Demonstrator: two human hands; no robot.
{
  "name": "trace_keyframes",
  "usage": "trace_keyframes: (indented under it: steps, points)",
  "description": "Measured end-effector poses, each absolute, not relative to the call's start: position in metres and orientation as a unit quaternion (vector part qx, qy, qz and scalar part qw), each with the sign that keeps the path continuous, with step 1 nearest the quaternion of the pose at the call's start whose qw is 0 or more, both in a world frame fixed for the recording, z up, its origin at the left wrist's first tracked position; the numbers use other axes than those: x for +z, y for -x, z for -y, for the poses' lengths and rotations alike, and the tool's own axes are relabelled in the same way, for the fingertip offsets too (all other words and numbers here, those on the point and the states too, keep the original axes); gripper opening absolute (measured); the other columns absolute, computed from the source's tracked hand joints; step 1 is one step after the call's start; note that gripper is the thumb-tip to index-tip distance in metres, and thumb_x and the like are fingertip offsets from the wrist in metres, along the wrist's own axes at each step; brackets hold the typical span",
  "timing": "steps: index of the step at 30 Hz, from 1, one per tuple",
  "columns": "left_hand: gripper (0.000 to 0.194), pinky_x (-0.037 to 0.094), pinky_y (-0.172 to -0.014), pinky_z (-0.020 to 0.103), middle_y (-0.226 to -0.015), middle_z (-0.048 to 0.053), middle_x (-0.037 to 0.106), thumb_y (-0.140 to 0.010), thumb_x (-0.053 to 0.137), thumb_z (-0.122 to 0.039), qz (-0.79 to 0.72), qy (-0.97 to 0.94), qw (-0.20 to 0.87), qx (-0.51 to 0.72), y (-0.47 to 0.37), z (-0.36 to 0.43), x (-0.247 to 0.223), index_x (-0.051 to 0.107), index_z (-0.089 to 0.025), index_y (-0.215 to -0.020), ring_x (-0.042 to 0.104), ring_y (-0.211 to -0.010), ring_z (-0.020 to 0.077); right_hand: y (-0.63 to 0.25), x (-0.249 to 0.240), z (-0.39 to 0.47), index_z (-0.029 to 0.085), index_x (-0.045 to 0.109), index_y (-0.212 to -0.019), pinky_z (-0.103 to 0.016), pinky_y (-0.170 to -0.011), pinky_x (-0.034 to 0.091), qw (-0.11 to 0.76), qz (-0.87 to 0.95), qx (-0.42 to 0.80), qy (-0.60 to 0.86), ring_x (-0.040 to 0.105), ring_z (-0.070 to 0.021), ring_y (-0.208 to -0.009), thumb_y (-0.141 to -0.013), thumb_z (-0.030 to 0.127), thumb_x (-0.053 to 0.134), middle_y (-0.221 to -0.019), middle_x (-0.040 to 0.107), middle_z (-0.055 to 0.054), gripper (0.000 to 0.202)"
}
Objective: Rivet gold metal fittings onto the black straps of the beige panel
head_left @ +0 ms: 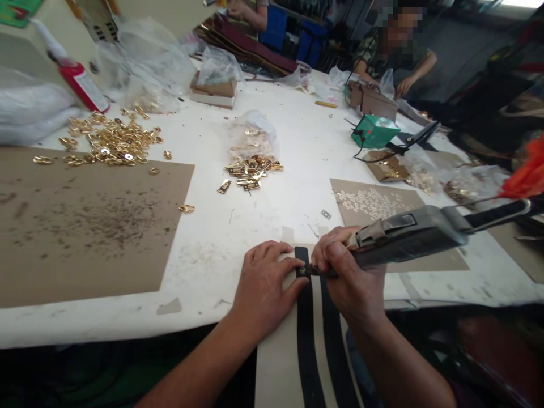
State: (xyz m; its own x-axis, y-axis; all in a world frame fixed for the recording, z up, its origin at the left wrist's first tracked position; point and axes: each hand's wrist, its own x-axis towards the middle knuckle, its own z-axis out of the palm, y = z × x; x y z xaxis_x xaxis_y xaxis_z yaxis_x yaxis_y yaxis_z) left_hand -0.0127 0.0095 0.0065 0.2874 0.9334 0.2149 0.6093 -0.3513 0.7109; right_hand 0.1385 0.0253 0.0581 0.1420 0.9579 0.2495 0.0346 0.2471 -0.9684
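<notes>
Pressing the strap [302,266] flat, left hand [266,286] lay open; right hand [346,272] gripped the driver [408,233], tip at the fitting [303,271], 12 o'clock end; next move needed steady pressure.

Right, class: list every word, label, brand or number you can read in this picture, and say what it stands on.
None can be read.
Red bottle: its white label shows print, too blurred to read.
Green box: no legible marking.
Power tool in the right hand: no legible brand.
Black strap under the left hand: no text visible.
</notes>
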Motion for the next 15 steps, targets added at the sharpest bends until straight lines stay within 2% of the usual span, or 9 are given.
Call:
trace_keyframes:
  steps: [4,15]
  points:
    - [0.021,0.037,-0.106,0.051,-0.131,0.002,0.065,-0.088,0.077,-0.033,-0.507,-0.76,0.262,0.312,0.0129,-0.0104,0.0074,0.074,-0.032,-0.108,0.052,-0.127,0.0282,-0.1363,0.0547,-0.0276,0.02,0.053,-0.079,-0.031,-0.062,0.048,0.558,0.547,0.372,0.5,0.052,-0.0125,-0.061,-0.09,0.045,0.069,-0.067,0.053,0.002,0.032]
    - [0.022,0.036,-0.107,0.048,-0.132,-0.002,0.064,-0.089,0.075,-0.038,-0.51,-0.762,0.259,0.303,0.0128,-0.0108,0.004,0.072,-0.034,-0.111,0.052,-0.128,0.0252,-0.1369,0.051,-0.029,0.021,0.055,-0.081,-0.03,-0.058,0.043,0.584,0.557,0.392,0.441,0.05,-0.0119,-0.058,-0.09,0.029,0.071,-0.065,0.054,0.003,0.02]
